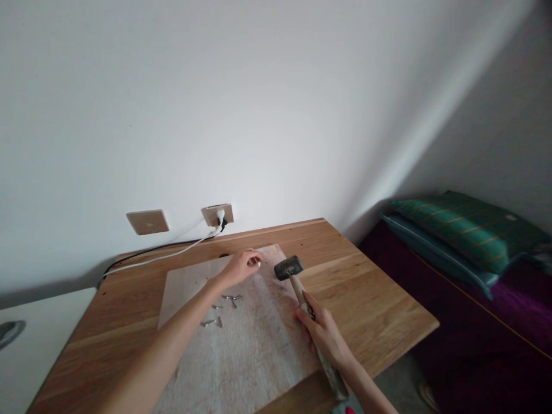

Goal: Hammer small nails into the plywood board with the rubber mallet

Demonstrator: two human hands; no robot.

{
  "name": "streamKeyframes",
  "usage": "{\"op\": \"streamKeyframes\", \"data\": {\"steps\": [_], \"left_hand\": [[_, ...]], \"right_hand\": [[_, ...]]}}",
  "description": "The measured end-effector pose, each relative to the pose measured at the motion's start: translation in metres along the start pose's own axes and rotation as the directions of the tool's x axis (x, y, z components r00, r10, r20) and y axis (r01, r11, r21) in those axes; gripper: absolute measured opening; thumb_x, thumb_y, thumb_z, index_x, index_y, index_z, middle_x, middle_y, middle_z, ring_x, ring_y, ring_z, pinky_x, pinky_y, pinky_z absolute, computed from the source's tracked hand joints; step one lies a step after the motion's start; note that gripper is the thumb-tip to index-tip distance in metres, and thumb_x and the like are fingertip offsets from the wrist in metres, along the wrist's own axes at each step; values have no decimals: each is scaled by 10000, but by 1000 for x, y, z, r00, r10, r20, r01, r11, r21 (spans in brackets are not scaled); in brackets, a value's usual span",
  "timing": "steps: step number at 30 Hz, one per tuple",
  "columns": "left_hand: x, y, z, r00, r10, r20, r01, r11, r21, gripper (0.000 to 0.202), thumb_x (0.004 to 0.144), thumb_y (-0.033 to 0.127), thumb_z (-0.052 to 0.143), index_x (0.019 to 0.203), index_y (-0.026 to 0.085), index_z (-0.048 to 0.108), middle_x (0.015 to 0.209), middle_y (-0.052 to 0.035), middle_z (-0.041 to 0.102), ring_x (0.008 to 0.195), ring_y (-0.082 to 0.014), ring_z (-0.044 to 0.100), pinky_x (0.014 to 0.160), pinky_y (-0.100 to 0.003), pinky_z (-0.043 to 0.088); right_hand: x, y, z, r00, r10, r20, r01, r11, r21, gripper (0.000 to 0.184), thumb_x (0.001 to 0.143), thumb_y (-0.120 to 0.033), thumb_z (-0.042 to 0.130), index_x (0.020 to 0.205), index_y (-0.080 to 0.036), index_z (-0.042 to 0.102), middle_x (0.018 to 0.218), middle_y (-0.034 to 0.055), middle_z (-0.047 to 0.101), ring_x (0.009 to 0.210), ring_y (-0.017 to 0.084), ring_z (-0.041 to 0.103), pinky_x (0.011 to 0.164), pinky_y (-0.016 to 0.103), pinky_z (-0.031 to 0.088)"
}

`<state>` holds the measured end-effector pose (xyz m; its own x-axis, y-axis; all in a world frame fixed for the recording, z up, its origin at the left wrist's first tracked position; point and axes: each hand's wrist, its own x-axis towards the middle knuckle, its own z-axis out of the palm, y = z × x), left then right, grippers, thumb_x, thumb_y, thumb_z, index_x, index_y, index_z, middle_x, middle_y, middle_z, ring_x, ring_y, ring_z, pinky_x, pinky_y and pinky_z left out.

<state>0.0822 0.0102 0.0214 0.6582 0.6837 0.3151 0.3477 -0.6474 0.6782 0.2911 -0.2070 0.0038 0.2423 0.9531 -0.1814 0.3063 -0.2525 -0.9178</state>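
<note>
My right hand is wrapped around the wooden handle of a hammer, whose dark, blocky head hangs over the right edge of a pale, worn board. Near the board's far edge, my left hand has its thumb and fingers pinched together. A small, pale, shiny bit shows at the fingertips, too small to name. Several silver screw-like or nail-like pieces lie loose on the board, to the right of my left forearm.
The board rests on a wooden table against a white wall. A plugged-in wall socket feeds white and black cables along the table's back edge. A white cabinet stands left; green cushions lie on purple bedding at right.
</note>
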Motion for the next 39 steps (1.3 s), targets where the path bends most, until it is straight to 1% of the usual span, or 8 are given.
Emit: {"op": "streamKeyframes", "data": {"steps": [5, 12, 18, 24, 30, 33, 35, 39], "left_hand": [[22, -13, 16, 999, -19, 33, 22, 996, -85, 290, 770, 7, 626, 946, 166, 793, 955, -42, 812, 829, -176, 717, 801, -261, 538], [23, -25, 25, 999, -34, -20, 30, 985, -168, 335, 777, -16, 619, 982, 174, 804, 1003, -53, 826, 882, -189, 742, 833, -268, 552], [23, -21, 28, 999, -33, -41, 29, 995, -100, 336, 779, -20, 615, 978, 176, 803, 989, -50, 826, 859, -191, 738, 829, -273, 552], [20, -12, 28, 999, -36, -28, 37, 999, 17, 320, 819, 8, 612, 994, 201, 800, 983, -41, 819, 864, -194, 739, 827, -267, 533], [21, -10, 28, 999, -10, -32, 10, 1000, 8, 288, 796, 28, 609, 946, 194, 792, 975, -50, 791, 860, -196, 723, 830, -269, 529], [23, -10, 28, 999, -39, -35, 40, 999, 19, 262, 788, 31, 606, 902, 192, 779, 923, -48, 786, 847, -208, 723, 809, -279, 527], [23, -10, 29, 997, -69, -35, 70, 997, 36, 257, 788, 32, 611, 900, 198, 771, 899, -43, 792, 831, -213, 726, 788, -282, 524], [23, -10, 31, 996, -77, -50, 77, 997, -2, 279, 801, 35, 627, 984, 201, 758, 884, -33, 793, 809, -200, 729, 777, -275, 526]], "right_hand": [[0, 1, 1, 1000, 15, -7, -15, 1000, 14, 808, 933, -523, 553, 1565, -36, 428, 484, -93, 483, 374, 138, 477, 360, 211, 406], [-3, -4, 1, 999, 30, -19, -30, 1000, 4, 747, 940, -495, 547, 1531, -43, 477, 512, -80, 499, 394, 130, 471, 367, 201, 400], [-3, -5, 1, 999, 6, -39, -8, 999, -37, 751, 945, -513, 545, 1513, -25, 484, 497, -84, 493, 397, 133, 481, 385, 205, 401], [-2, -3, 2, 999, 36, -40, -37, 999, -28, 760, 936, -521, 550, 1520, -42, 475, 492, -92, 499, 387, 128, 486, 375, 196, 393], [-1, -6, -1, 1000, 14, -5, -15, 999, -41, 743, 948, -498, 541, 1524, -35, 461, 485, -93, 503, 365, 124, 472, 366, 202, 389], [2, -11, -9, 998, 18, 60, -16, 999, -33, 750, 925, -486, 553, 1545, -81, 433, 574, -79, 560, 369, 111, 483, 340, 194, 385], [4, -13, -15, 990, 75, 117, -75, 997, -5, 752, 925, -484, 557, 1575, -140, 398, 636, -75, 583, 372, 103, 492, 323, 186, 390], [10, -16, -23, 978, 152, 140, -159, 987, 39, 697, 933, -496, 584, 1549, -205, 434, 626, -99, 516, 357, 80, 448, 301, 159, 345]]}}
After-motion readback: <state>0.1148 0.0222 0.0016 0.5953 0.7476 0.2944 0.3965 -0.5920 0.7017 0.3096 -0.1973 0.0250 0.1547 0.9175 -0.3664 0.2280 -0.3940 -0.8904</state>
